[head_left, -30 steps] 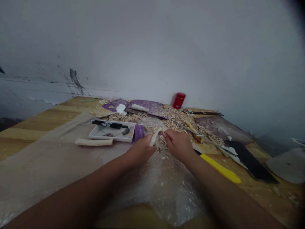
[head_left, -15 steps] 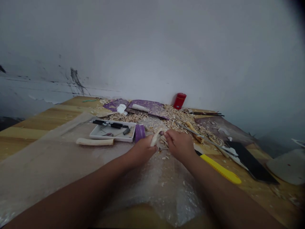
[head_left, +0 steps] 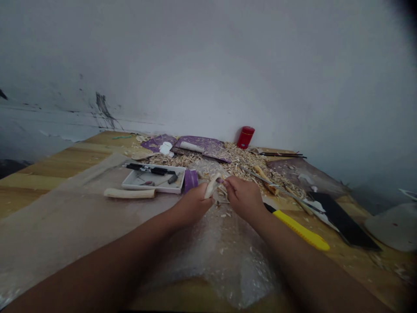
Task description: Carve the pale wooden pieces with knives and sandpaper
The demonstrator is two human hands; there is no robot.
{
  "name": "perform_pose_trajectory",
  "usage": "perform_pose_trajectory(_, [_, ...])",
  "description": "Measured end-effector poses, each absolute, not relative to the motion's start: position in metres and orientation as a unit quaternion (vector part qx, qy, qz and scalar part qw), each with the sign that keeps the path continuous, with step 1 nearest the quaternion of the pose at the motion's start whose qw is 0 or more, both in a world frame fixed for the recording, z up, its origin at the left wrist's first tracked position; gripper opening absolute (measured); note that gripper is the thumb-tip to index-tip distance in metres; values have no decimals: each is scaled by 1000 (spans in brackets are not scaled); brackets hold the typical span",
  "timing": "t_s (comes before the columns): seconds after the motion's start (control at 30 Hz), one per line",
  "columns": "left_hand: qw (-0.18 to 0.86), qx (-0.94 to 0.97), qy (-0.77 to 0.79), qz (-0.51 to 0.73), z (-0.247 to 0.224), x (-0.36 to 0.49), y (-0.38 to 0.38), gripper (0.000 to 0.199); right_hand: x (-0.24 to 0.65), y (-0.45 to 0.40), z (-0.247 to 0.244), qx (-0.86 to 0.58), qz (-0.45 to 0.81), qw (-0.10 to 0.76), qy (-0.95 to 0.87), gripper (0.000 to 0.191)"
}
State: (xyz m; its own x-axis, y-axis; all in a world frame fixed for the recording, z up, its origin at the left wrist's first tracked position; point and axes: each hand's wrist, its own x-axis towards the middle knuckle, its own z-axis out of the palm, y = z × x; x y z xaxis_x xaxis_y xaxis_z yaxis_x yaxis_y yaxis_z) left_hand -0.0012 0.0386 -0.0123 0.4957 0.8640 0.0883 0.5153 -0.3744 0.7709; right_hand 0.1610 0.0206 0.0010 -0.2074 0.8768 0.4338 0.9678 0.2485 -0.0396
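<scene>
My left hand (head_left: pixel 193 203) is closed around a pale carved piece of wood (head_left: pixel 212 186), its upper end tilted to the right. My right hand (head_left: pixel 244 196) pinches a small dark purplish piece (head_left: pixel 220 180) against that wood; it may be sandpaper, but it is too small to tell. Just left of my hands stands a purple strip (head_left: pixel 190 180), beside a shallow white tray (head_left: pixel 180 186) holding black pens and small grey bits. A pale curved wooden stick (head_left: pixel 130 193) lies before the tray. Under my right forearm is a yellow-handled tool (head_left: pixel 301 229), its front end hidden.
Wood shavings (head_left: pixel 241 157) heap along the back with purple sheets (head_left: pixel 206 142) among them. A red canister (head_left: pixel 245 137) stands by the wall. Long thin metal tools and a black flat slab (head_left: pixel 342 219) lie at the right. Clear plastic sheeting (head_left: pixel 97 230) covers part of the wooden table (head_left: pixel 42 184).
The wood and both hands have shifted very slightly to the left, and the wood is turned a little. Both grips stay the same.
</scene>
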Motion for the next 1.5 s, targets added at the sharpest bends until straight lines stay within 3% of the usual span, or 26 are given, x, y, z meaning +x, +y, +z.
perform_pose_trajectory(0.17, [358, 793, 429, 245, -12, 0, 36, 18, 160, 18, 2, -577, -85, 241, -776, 32])
perform_pose_trajectory(0.47, [348, 804, 415, 245, -11, -1, 38, 17, 166, 23, 1, -537, -131, 286, -783, 29])
perform_pose_trajectory(0.8, [348, 784, 447, 255, -13, -2, 39, 12, 162, 18, 7, -580, -160, 145, -785, 25])
perform_pose_trajectory(1.0, [326, 788, 459, 249, -16, -2, 41, 15, 163, 23, 7, -577, -21, 184, -796, 21])
perform_pose_trajectory(1.3, [363, 784, 431, 262, -11, -2, 39, 25, 159, 29, -5, -504, 452, 451, -581, 17])
perform_pose_trajectory(1.5, [375, 792, 415, 246, -8, -2, 37, 23, 155, 21, 1, -481, 494, 482, -541, 16])
